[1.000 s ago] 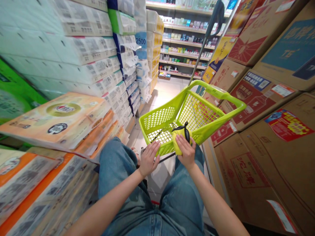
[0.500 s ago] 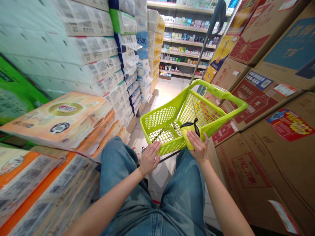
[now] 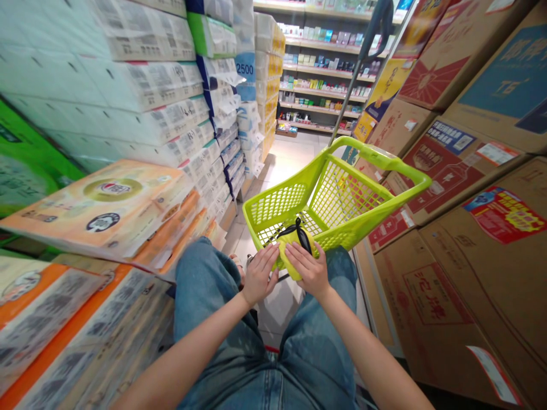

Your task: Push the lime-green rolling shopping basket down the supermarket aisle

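Note:
A lime-green plastic shopping basket (image 3: 277,202) with a lattice wall stands tilted between my knees. My left hand (image 3: 261,274) is closed over its near rim, fingers on top and thumb on my side. Just to the right, my right hand (image 3: 308,269) presses a folded yellow cleaning cloth (image 3: 287,250) against the same rim. Black trim and a black loop show at the cloth's upper end. The two hands are close together, with the cloth between them. Cloth and fingers cover part of the rim. Through the lattice I see no goods in the basket.
A long grey pull handle (image 3: 356,68) rises behind the basket. Stacked tissue packs (image 3: 166,91) line the left side, with orange packs (image 3: 106,205) by my left knee. Cardboard cartons (image 3: 453,273) are piled on the right. Shelves of small goods (image 3: 327,85) close the far end.
My right hand has slid left along the near rim with the yellow cleaning cloth, up to my left hand. The left hand and the basket have hardly moved.

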`<state>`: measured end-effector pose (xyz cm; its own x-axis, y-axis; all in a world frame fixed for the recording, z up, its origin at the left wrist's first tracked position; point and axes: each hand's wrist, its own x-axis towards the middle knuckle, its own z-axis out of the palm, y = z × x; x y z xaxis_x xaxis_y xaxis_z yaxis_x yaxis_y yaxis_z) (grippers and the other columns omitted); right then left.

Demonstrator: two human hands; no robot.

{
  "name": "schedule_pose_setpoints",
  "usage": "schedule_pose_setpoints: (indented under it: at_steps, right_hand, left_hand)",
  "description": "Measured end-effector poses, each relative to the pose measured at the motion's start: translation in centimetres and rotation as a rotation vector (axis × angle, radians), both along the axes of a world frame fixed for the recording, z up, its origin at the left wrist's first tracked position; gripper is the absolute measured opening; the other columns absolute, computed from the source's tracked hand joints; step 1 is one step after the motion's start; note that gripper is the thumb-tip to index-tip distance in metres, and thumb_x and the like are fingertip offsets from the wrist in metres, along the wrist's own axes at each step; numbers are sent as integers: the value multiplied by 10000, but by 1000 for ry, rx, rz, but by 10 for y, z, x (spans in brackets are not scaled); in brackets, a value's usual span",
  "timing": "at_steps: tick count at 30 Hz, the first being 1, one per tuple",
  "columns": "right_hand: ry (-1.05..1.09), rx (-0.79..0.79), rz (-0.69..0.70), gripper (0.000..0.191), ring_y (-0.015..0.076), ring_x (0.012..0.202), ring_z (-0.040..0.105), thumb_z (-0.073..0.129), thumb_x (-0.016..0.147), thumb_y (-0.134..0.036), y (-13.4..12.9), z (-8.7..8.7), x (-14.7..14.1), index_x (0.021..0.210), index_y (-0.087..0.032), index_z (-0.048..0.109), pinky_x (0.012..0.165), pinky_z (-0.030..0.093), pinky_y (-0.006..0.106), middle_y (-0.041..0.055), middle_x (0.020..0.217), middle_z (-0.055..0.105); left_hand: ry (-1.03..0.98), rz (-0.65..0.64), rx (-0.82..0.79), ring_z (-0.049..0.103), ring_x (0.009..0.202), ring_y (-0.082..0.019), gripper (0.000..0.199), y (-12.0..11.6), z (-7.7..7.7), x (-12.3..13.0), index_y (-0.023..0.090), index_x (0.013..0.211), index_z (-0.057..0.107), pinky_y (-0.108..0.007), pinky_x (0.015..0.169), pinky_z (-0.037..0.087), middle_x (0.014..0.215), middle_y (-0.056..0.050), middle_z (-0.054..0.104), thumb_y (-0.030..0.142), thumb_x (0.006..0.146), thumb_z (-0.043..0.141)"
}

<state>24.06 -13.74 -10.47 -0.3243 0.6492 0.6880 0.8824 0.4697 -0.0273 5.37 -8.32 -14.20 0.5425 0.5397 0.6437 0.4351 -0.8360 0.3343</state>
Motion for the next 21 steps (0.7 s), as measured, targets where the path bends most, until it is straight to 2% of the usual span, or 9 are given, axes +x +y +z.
schedule_pose_setpoints:
  at_steps: [3,6,9,11,13,18,21]
  right_hand:
    - [-63,50,-2,508,176,1278,585,412,945,-166,5,4,41,1444,-243,467,1241,29,460,44,1333,654]
    - [-32,92,-132,512,202,1267,596,410,935,-170,8,8,83,1438,-236,478,1230,68,490,63,1333,654]
    - [23,135,-264,507,223,1245,614,436,911,-143,9,8,104,1402,-233,524,1225,77,515,69,1322,661]
    - [68,165,-322,490,240,1234,621,445,909,-146,9,6,98,1382,-224,549,1228,65,526,78,1311,666]
    - [100,166,-326,483,247,1236,619,441,916,-161,7,3,75,1383,-215,551,1236,48,519,85,1307,668]
    - [78,30,-155,526,214,1288,577,412,914,-163,-1,-7,0,1429,-223,501,1249,23,474,65,1341,646]
    - [18,8,-82,533,197,1301,566,420,917,-163,-2,-8,-9,1442,-231,481,1247,24,466,53,1343,646]
  left_hand:
    - [17,-5,-1,310,1475,-262,607,1,2,-1,172,1531,296,-489,1160,360,1510,-123,460,171,939,428]
    - [6,-10,0,341,1460,-257,603,2,4,0,169,1527,302,-487,1160,361,1509,-126,460,170,939,433]
    - [0,-25,5,361,1448,-251,607,1,4,1,170,1527,298,-486,1161,358,1511,-126,456,165,937,440]
    - [-11,-24,5,360,1448,-251,608,1,3,2,172,1528,295,-489,1159,358,1510,-126,456,166,938,441]
    - [-28,-17,0,357,1450,-253,607,0,1,3,173,1527,293,-496,1158,358,1510,-127,455,165,939,440]
    - [-30,-10,-4,331,1463,-267,605,0,-2,3,174,1526,293,-509,1151,364,1503,-133,463,164,937,433]
    - [-14,-10,2,313,1472,-273,605,1,-2,1,168,1526,295,-509,1153,362,1504,-138,461,172,937,433]
